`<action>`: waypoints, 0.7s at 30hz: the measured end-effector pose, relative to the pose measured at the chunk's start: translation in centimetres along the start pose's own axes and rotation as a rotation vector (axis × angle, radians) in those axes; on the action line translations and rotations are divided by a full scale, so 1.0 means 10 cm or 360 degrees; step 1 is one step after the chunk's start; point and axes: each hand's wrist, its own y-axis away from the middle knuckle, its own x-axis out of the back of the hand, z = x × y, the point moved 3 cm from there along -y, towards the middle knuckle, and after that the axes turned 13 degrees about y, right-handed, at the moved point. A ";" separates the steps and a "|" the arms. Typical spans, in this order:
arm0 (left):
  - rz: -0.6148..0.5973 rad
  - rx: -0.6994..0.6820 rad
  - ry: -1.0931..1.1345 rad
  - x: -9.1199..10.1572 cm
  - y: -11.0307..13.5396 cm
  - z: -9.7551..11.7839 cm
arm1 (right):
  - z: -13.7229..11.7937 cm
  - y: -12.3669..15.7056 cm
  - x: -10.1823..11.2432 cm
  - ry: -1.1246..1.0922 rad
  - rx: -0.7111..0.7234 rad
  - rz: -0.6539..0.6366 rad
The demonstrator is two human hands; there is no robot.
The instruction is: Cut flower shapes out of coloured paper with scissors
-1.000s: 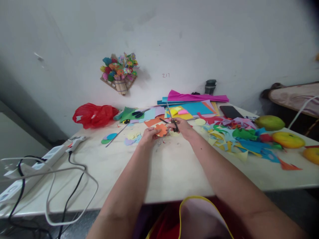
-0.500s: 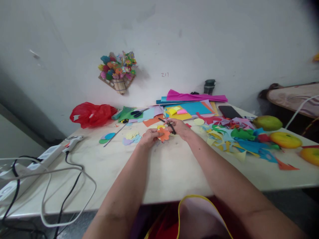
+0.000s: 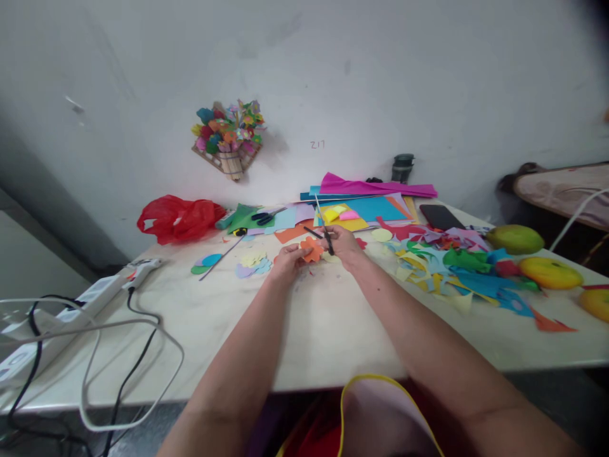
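Over the middle of the white table (image 3: 238,346), my left hand (image 3: 289,260) pinches an orange paper flower (image 3: 311,249) with rounded petals. My right hand (image 3: 346,246) grips scissors (image 3: 320,209); one blade points up and away, and a dark part sticks out to the left above the flower. The scissors are just right of the flower; whether a blade touches it I cannot tell. To the left of my left hand lie pale yellow, lilac and blue paper cutouts (image 3: 252,263). A red paper piece (image 3: 361,244) shows past my right hand.
Paper scraps (image 3: 442,260) and mangoes (image 3: 549,271) cover the right side, with a phone (image 3: 441,217) behind. Coloured sheets (image 3: 371,209) lie at the back. A second pair of scissors (image 3: 269,217) and a red plastic bag (image 3: 178,218) sit back left, a power strip (image 3: 61,333) with cables at left.
The scissors have turned so that the blade points more upright. The orange flower has shifted slightly in my left hand. The whole view has moved a little.
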 end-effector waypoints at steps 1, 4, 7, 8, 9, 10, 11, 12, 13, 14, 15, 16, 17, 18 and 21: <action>0.0019 -0.0017 0.0013 0.00 -0.01 -0.01 | 0.00 0.00 -0.01 -0.0013 -0.0009 0.0025; 0.0074 -0.0070 0.0064 -0.01 -0.01 -0.02 | 0.03 0.01 -0.02 -0.0028 -0.0042 0.0062; 0.0131 -0.0116 0.0123 -0.04 0.00 -0.01 | 0.08 -0.01 -0.04 -0.0019 -0.0085 0.0044; 0.0147 -0.0122 0.0133 -0.04 0.00 -0.01 | 0.10 -0.02 -0.05 -0.0007 -0.0095 0.0038; 0.0163 -0.0130 0.0140 -0.04 0.00 0.00 | 0.12 -0.02 -0.06 0.0009 -0.0099 0.0032; 0.0178 -0.0142 0.0147 -0.04 0.00 0.00 | 0.13 -0.03 -0.06 0.0026 -0.0096 0.0029; 0.0184 -0.0154 0.0154 -0.04 0.00 0.00 | 0.15 -0.04 -0.06 0.0043 -0.0091 0.0029; 0.0180 -0.0165 0.0162 -0.04 0.01 0.00 | 0.15 -0.04 -0.05 0.0062 -0.0085 0.0021; 0.0168 -0.0171 0.0170 -0.03 0.01 0.01 | 0.16 -0.05 -0.05 0.0082 -0.0076 0.0008; 0.0155 -0.0177 0.0176 -0.03 0.01 0.01 | 0.16 -0.05 -0.03 0.0106 -0.0078 -0.0007; 0.0148 -0.0185 0.0177 -0.02 0.01 0.02 | 0.16 -0.06 -0.02 0.0140 -0.0075 -0.0050; 0.0153 -0.0198 0.0170 -0.02 0.00 0.03 | 0.16 -0.06 0.00 0.0177 -0.0075 -0.0082; 0.0167 -0.0218 0.0162 -0.01 0.00 0.04 | 0.16 -0.07 0.03 0.0217 -0.0085 -0.0110; 0.0187 -0.0245 0.0156 0.00 0.00 0.06 | 0.17 -0.08 0.05 0.0245 -0.0086 -0.0144; 0.0232 -0.0298 0.0145 0.02 0.00 0.10 | 0.20 -0.10 0.11 0.0328 -0.0036 -0.0329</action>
